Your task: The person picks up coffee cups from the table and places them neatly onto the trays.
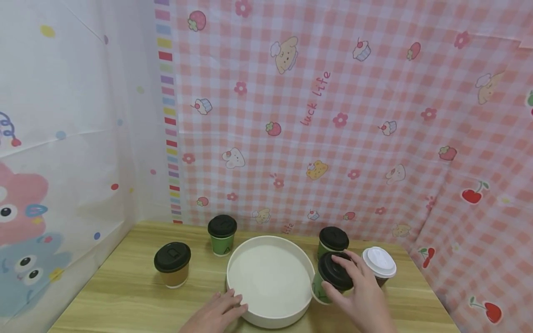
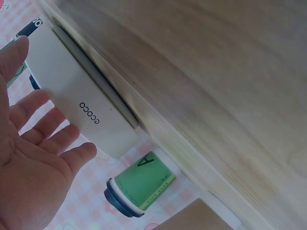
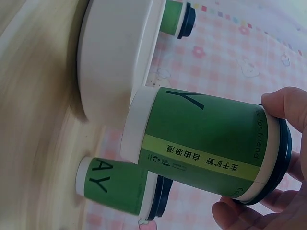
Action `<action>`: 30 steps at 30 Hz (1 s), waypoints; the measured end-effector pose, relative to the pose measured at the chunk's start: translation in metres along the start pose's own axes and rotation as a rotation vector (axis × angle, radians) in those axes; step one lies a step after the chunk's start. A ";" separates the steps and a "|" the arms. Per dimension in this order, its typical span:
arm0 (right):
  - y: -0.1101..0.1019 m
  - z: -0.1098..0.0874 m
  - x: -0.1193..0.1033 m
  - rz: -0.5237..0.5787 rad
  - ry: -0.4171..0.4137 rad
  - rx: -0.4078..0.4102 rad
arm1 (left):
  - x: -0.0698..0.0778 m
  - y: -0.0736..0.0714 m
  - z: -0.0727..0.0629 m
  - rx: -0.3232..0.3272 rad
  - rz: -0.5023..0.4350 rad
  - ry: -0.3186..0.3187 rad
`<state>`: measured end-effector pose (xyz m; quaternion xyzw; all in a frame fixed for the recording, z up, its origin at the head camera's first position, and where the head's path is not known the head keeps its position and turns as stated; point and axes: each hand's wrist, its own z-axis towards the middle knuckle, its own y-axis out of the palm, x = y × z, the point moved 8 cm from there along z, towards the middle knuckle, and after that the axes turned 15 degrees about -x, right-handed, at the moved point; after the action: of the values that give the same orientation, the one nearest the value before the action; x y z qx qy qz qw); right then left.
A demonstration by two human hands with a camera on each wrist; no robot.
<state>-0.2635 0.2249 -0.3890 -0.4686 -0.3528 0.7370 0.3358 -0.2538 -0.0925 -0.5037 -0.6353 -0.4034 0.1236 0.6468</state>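
A round white tray [image 1: 270,277] with a raised rim sits on the table; its side bears the letters "ecoco" in the left wrist view. My left hand [image 1: 216,312] touches the tray's front left rim with fairly straight fingers. Just right of the tray, my right hand [image 1: 364,296] grips a green paper cup [image 3: 201,143] by its black lid [image 1: 334,272], fingers and thumb around the edge. In the right wrist view this cup's base appears lifted off the table, near the tray wall. Another green cup [image 3: 115,184] stands behind it.
Left of the tray stands a brown cup [image 1: 175,276] with a black lid. A green cup [image 1: 222,243] is at the back left. Beside my right hand is a dark cup with a white lid [image 1: 379,262]. A checked cloth [image 1: 291,185] hangs behind the wooden table [image 1: 125,277].
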 end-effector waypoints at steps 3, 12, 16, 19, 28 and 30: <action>0.002 0.002 -0.005 -0.002 -0.015 0.007 | 0.000 0.000 0.000 -0.001 0.004 -0.001; 0.009 0.007 -0.021 0.008 -0.064 0.022 | 0.000 0.000 0.000 -0.021 -0.012 -0.011; 0.014 0.010 -0.027 0.020 -0.075 0.019 | 0.000 0.001 0.000 -0.031 -0.019 -0.016; 0.018 0.012 -0.030 0.024 -0.079 0.018 | 0.000 0.001 0.001 -0.034 -0.021 -0.016; 0.030 0.015 -0.046 -0.002 -0.137 0.042 | -0.003 0.003 0.000 -0.019 -0.029 -0.005; 0.034 0.015 -0.049 -0.004 -0.151 0.043 | -0.004 0.004 0.000 -0.012 -0.026 -0.004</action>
<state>-0.2669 0.1639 -0.3902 -0.4038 -0.3622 0.7769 0.3197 -0.2555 -0.0944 -0.5086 -0.6338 -0.4135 0.1138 0.6437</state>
